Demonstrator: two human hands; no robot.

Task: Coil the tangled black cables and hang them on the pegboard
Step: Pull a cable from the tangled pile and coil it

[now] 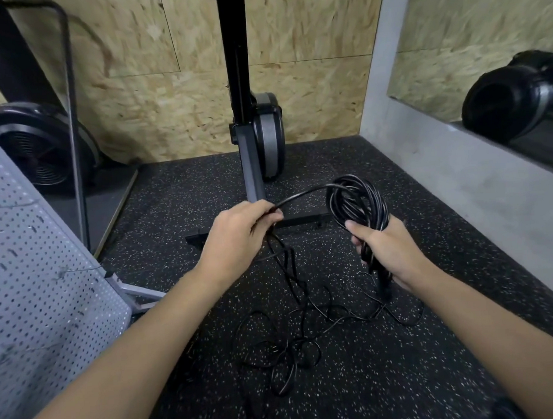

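Over the speckled black rubber floor (179, 194), near the middle of the scene, the person's right grip (388, 252) is curled round a bundled coil of thin black cable (357, 202), whose loops rise above the thumb. From the top of the coil one strand arcs left into the left grip (238, 233), which pinches it between thumb and curled fingers. Below the left grip the rest of the cable drops to the floor and lies as a loose tangle of black loops (290, 345) between the two forearms. A pale perforated metal pegboard (33, 267) fills the near left, well apart from the coil. Beyond the hands a black upright machine post (235, 68) with a grey-faced wheel (267, 137) stands against a chipboard wall (308, 33). A mirror (483, 42) hangs on the right.
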